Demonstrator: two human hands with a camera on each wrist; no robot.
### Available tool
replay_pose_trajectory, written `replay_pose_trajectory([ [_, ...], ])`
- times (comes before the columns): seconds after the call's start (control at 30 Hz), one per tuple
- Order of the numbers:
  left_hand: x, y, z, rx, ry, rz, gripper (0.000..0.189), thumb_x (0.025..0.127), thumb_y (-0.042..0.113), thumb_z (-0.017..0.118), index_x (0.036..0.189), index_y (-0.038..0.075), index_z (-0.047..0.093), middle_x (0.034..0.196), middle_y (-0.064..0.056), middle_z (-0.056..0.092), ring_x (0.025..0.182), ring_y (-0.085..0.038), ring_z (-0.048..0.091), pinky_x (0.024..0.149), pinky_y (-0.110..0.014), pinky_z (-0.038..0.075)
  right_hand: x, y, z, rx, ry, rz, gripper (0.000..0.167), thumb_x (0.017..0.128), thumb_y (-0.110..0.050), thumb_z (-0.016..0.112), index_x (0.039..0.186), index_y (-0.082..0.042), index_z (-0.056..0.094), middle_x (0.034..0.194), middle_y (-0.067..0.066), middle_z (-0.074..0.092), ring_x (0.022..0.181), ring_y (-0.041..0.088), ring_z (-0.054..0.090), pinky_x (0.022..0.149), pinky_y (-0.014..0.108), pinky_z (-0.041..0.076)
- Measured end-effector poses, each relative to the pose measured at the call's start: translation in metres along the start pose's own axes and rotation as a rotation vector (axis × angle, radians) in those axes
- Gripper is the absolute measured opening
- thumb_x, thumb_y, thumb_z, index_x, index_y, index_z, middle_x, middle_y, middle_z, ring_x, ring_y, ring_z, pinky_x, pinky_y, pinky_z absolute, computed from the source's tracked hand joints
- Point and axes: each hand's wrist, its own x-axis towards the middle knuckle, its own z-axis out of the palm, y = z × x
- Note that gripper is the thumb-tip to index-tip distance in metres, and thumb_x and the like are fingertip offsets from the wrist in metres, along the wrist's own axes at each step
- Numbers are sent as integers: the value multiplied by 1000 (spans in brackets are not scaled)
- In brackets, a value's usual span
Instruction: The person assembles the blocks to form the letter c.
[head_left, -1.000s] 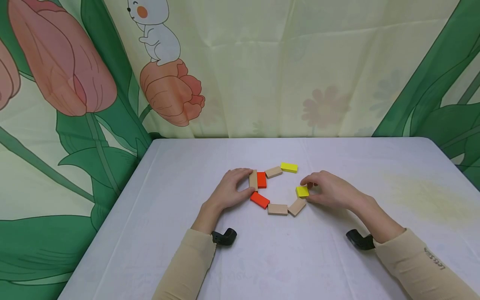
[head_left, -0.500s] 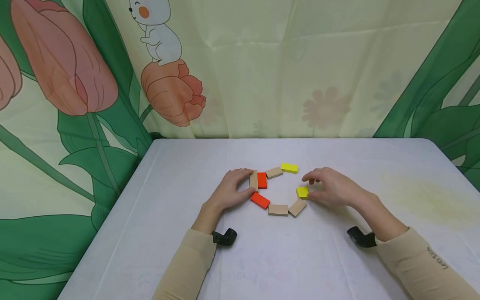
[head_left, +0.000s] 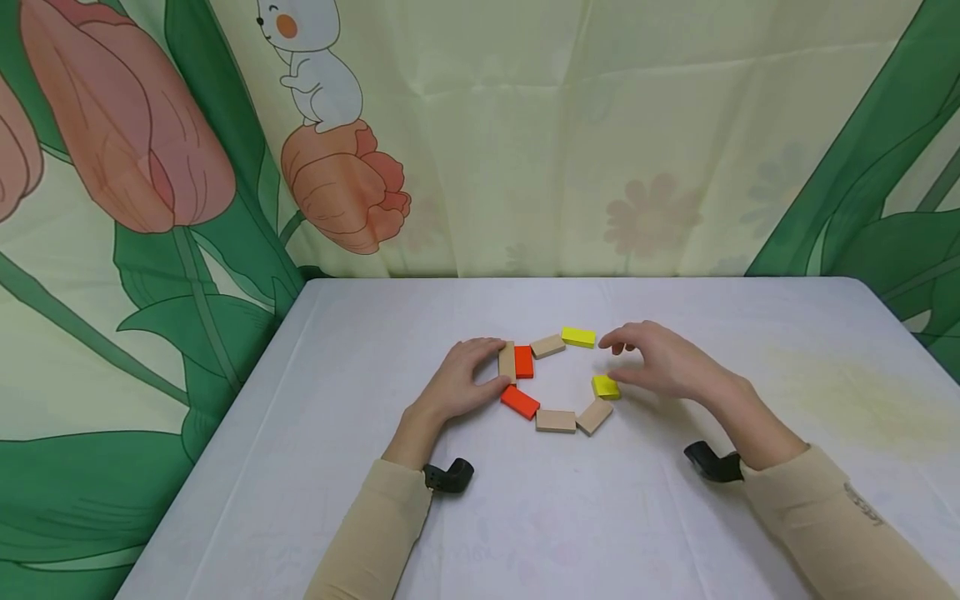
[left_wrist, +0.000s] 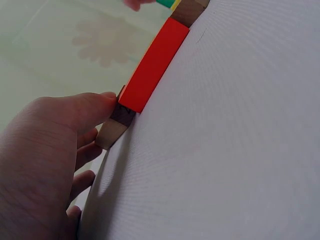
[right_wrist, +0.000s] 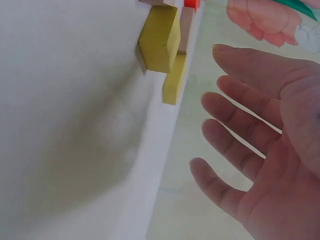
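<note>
Flat wooden blocks lie on the table in a broken ring. My left hand [head_left: 467, 379] holds a plain wooden block [head_left: 507, 363] at the ring's left side, thumb at its near end and fingertips at its far end. A red block [head_left: 523, 362] lies along its right side. Another red block [left_wrist: 154, 67] sits just beyond the thumb in the left wrist view. Over the ring's right side hovers my right hand [head_left: 667, 360], fingers spread and holding nothing. Nearest to it are a yellow block [head_left: 605, 387] below the thumb and a far yellow block [head_left: 578, 337] left of the fingertips.
Two plain blocks [head_left: 556, 421] [head_left: 595, 416] form the near side of the ring, and one plain block [head_left: 548, 346] lies on the far side. The white-covered table [head_left: 570, 517] ends at a patterned curtain [head_left: 510, 167].
My right hand has let go of the near yellow block, opened its fingers and lifted slightly away toward the far side. My left hand has stayed in place.
</note>
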Motion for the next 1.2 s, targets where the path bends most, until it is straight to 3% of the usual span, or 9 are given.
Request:
replay_pose_trajectory([
  [0.37, 0, 1, 1, 13, -11, -26, 60, 93, 40, 66, 147, 16, 54, 148, 1, 52, 139, -17, 40, 119, -38, 23, 22, -12, 0, 9, -5, 32, 40, 89, -14, 77, 126, -2, 67, 109, 11, 66, 104, 33, 58, 88, 49, 52],
  [0.63, 0, 0, 2, 18, -5, -19, 60, 93, 38, 66, 147, 15, 54, 148, 0, 53, 140, -20, 40, 118, -41, 26, 35, -20, 2, 6, -5, -11, 38, 89, -12, 76, 124, -1, 67, 108, 11, 67, 103, 33, 59, 88, 47, 52],
  [0.8, 0, 1, 0, 23, -11, -8, 60, 93, 37, 66, 147, 14, 53, 148, -1, 53, 140, -20, 40, 120, -40, 22, 42, -23, 5, 31, 1, -55, 35, 89, -11, 75, 122, 0, 68, 106, 10, 67, 102, 31, 59, 88, 46, 51],
  [1.2, 0, 1, -1, 13, -19, -16, 60, 93, 36, 66, 148, 15, 53, 148, 0, 52, 140, -20, 40, 121, -43, 19, 62, -35, 13, 56, -18, -75, 35, 91, -11, 72, 124, 0, 67, 112, 14, 67, 107, 33, 58, 92, 48, 50],
])
